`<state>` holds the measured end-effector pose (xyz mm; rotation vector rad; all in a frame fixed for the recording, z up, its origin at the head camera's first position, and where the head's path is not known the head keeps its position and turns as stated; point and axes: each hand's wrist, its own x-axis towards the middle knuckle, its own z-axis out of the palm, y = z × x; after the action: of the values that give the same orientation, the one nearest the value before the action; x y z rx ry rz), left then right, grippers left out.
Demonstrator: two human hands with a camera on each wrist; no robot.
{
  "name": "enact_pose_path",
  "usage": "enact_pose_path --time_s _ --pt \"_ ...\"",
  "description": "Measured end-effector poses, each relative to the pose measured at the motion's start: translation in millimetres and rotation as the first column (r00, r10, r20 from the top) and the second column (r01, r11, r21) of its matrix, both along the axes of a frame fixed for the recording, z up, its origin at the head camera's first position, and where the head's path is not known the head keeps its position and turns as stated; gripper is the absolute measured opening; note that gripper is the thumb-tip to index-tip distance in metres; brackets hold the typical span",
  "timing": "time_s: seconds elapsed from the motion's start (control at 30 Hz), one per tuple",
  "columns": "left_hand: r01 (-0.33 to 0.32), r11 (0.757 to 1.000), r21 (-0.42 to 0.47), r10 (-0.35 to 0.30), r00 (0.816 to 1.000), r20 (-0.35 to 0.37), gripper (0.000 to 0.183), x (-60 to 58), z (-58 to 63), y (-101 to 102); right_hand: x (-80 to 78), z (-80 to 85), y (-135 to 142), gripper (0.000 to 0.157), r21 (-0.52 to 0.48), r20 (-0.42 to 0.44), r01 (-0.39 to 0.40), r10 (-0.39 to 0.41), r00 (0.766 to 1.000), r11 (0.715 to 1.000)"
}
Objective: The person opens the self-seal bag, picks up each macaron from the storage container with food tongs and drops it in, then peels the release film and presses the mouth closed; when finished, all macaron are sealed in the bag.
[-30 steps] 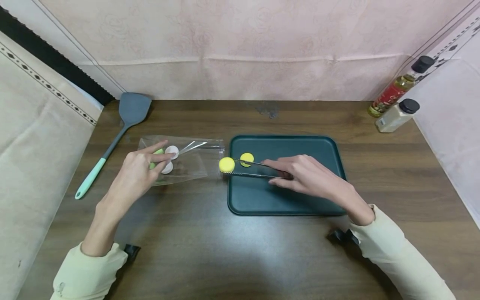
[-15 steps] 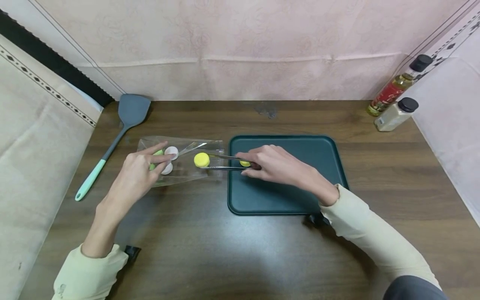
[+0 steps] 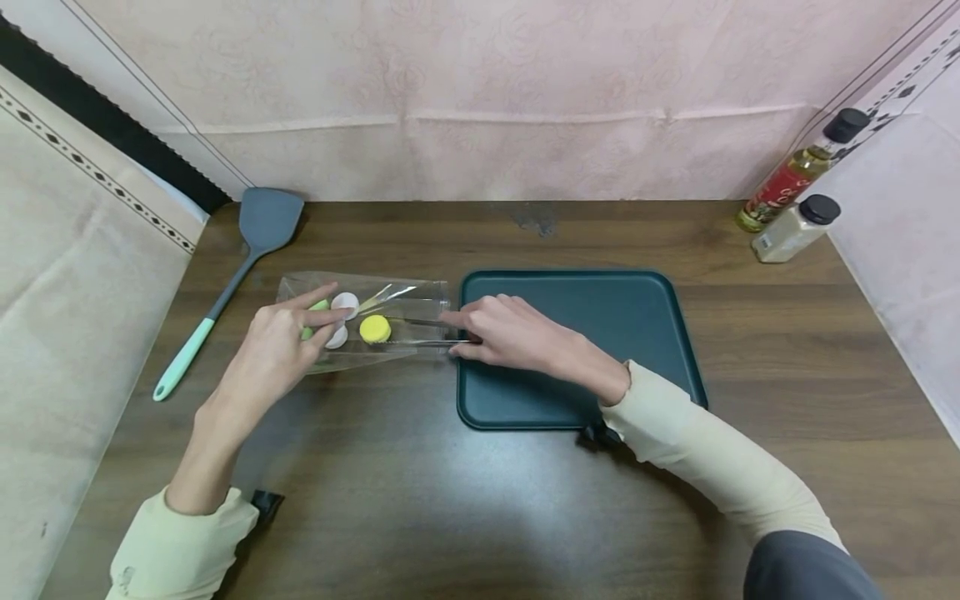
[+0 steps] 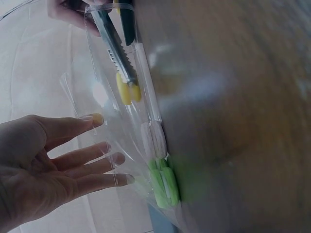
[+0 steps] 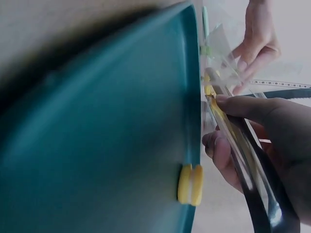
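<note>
A clear plastic bag [image 3: 427, 293] lies on the table with its mouth toward the tray. My left hand [image 3: 273, 346] rests on its far end, fingers spread and straight against the film. Beneath those fingers sit green macarons [image 4: 165, 187] and whitish macarons [image 4: 155, 138], partly hidden in the head view. My right hand [image 3: 517, 333] grips metal tongs [image 5: 252, 170], whose arms reach in through the bag's mouth. Between the tong tips is a yellow macaron [image 3: 375, 328], inside the bag beside the whitish ones. Another yellow macaron [image 5: 189, 184] lies on the dark teal tray [image 3: 600, 292], under my right hand.
A spatula [image 3: 268, 221] with a grey blade and mint handle lies left of the bag. At the back right corner stand an oil bottle [image 3: 783, 187] and a black-capped jar [image 3: 791, 233]. Pale cloth walls [image 3: 465, 125] border the table [image 3: 420, 500].
My right hand has moved left across the tray, carrying the yellow macaron in the tongs from the bag's mouth to deep inside it. My left hand has stayed in place.
</note>
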<state>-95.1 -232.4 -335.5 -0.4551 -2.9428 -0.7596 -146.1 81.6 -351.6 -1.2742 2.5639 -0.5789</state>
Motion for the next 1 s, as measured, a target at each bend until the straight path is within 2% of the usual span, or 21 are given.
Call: enact_pose_path --time_s 0.23,0.5,0.63,0.8,1.0 --pt "0.011 1.000 0.020 -0.011 1.000 -0.015 0.026 0.3 -2.6 -0.5 0.9 -5.6 -11.4 0.043 0.016 -0.049 -0.007 0.008 0.999 1.000" --pt "0.016 1.000 0.021 -0.016 1.000 -0.014 0.027 -0.1 -2.9 -0.2 1.0 -6.1 -20.0 0.042 0.048 -0.065 0.006 -0.003 0.998 0.999" --pt "0.013 1.000 0.022 -0.012 1.000 -0.010 0.026 -0.4 -3.3 -0.1 2.5 -3.1 -18.8 0.046 0.049 -0.036 0.017 -0.015 0.999 0.999" --pt "0.011 1.000 0.022 -0.011 1.000 -0.001 0.027 -0.3 -3.0 -0.1 5.0 7.9 -6.9 0.056 0.066 0.015 0.057 -0.058 0.998 0.996" --pt "0.015 1.000 0.027 -0.015 1.000 -0.013 0.027 -0.3 -3.3 -1.2 10.5 22.6 29.1 0.060 0.089 0.084 0.111 -0.119 0.989 0.990"
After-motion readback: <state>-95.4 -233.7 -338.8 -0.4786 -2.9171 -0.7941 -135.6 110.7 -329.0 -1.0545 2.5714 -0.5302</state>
